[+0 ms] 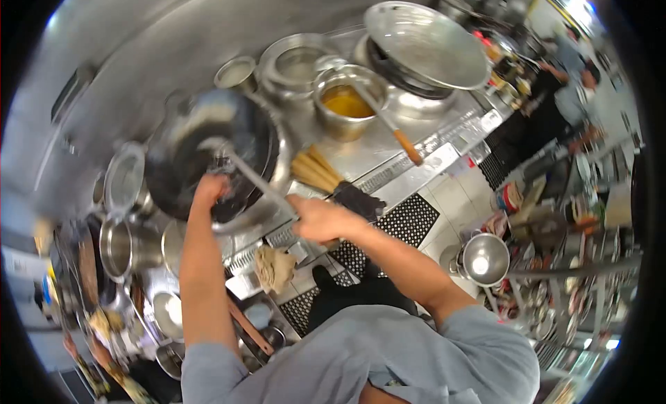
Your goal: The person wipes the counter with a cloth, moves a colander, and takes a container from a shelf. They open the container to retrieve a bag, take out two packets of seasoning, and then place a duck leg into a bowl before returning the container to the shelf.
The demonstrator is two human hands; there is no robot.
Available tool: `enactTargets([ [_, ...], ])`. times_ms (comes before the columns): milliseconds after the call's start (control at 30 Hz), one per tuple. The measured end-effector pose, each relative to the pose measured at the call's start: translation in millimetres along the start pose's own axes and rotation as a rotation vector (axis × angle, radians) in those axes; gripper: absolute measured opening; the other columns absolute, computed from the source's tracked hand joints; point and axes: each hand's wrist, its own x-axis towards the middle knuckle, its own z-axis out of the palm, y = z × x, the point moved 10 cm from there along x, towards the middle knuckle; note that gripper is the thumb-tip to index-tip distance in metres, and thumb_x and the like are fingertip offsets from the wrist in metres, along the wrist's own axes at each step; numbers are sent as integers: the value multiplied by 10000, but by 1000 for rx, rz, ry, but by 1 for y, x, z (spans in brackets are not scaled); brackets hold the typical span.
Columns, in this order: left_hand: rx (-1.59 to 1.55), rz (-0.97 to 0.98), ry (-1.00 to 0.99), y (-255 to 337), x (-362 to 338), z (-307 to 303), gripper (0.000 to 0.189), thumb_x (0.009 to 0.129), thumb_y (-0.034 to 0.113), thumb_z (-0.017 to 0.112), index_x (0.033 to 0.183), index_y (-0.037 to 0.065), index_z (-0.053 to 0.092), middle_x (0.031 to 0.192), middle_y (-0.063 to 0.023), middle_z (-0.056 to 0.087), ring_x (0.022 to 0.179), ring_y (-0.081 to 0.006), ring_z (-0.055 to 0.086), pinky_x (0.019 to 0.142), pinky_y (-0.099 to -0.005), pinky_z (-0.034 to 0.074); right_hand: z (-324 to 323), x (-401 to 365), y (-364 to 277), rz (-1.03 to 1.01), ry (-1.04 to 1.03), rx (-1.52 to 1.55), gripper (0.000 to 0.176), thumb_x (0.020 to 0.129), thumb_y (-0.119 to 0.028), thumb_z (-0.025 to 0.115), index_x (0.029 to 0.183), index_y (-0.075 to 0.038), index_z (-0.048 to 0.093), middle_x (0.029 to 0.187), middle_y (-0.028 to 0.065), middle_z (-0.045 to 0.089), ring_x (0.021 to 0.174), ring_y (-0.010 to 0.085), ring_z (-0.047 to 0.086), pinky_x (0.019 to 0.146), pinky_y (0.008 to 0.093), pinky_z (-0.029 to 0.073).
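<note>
A large dark wok (239, 126) sits on the range at the left. My right hand (322, 219) is closed round the handle of a metal ladle (253, 173). The ladle's bowl end is down inside the wok. My left hand (214, 187) reaches into the near part of the wok with its fingers curled; whatever they hold, if anything, is hidden and blurred. Near my right hand a bamboo wok brush (316, 169) lies on the steel counter, beside a dark cloth (357, 198). A crumpled beige cloth (274, 268) hangs at the counter's front edge.
Behind stand a pot of yellow-orange liquid (347, 102) with a wooden-handled ladle (406, 144) across it, and a large tilted metal pan (430, 46). Steel pots (123, 248) crowd the left. A steel bowl (485, 259) is at the right. Other people are at both sides.
</note>
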Motion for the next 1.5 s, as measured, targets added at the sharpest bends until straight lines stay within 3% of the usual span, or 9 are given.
enactTargets([
  [267,564,247,371,126,-78,-65,240,925,160,525,835,-21,653,519,-93,525,374,-203,493,385,-379,403,-7,19,43,34,68,-290,572,850,-222,623,1315,68,459,1097,285,659,1056,389,654,887,541,502],
  [400,530,315,308,187,-91,-30,248,966,200,546,899,-21,636,643,-88,594,520,-158,546,490,-327,433,-184,-30,129,385,871,-666,781,872,-385,645,1475,-1,331,1410,235,464,1326,397,418,1051,642,279],
  [467,601,399,242,216,-101,12,230,972,192,548,924,-16,635,739,-83,627,642,-158,578,602,-312,458,-222,-32,225,654,892,-596,645,863,-299,635,1413,-35,427,1331,235,552,1246,383,520,1014,590,376],
  [733,626,629,99,298,-197,244,268,999,221,556,1083,-26,616,931,-41,626,893,-135,561,867,-297,449,-199,-81,317,-106,831,309,249,874,-219,592,1042,-36,569,734,143,609,709,290,646,651,410,514],
  [833,575,466,88,253,-225,280,327,989,193,557,1201,-53,593,984,-70,649,865,-118,554,847,-276,457,-166,-145,332,83,463,536,267,892,-261,604,1056,-51,586,764,112,626,723,224,637,666,367,510],
  [1100,474,280,223,123,-230,317,345,987,218,545,1135,-80,636,1175,-213,668,1067,-277,632,964,-365,451,-309,-377,418,300,781,942,190,880,-186,727,1014,-111,616,643,-35,557,463,62,497,407,250,412],
  [1267,721,400,144,196,-177,408,446,977,304,552,1258,-38,605,1223,-226,648,1154,-362,608,1007,-405,446,-387,-476,510,635,1147,821,88,827,-71,568,901,-85,524,584,-35,426,426,88,404,375,276,318],
  [1400,794,459,97,249,-159,463,424,913,176,553,1294,-9,568,1263,-225,596,1156,-398,574,995,-426,456,-427,-459,692,518,700,759,246,879,-211,620,686,-140,486,573,-16,492,440,72,455,376,259,364],
  [1500,703,534,244,259,-178,478,342,893,179,594,1143,-54,604,1166,-227,613,1040,-380,613,907,-417,494,-495,-416,756,374,561,775,235,833,-265,643,886,-38,614,588,19,522,436,115,508,363,267,415],
])
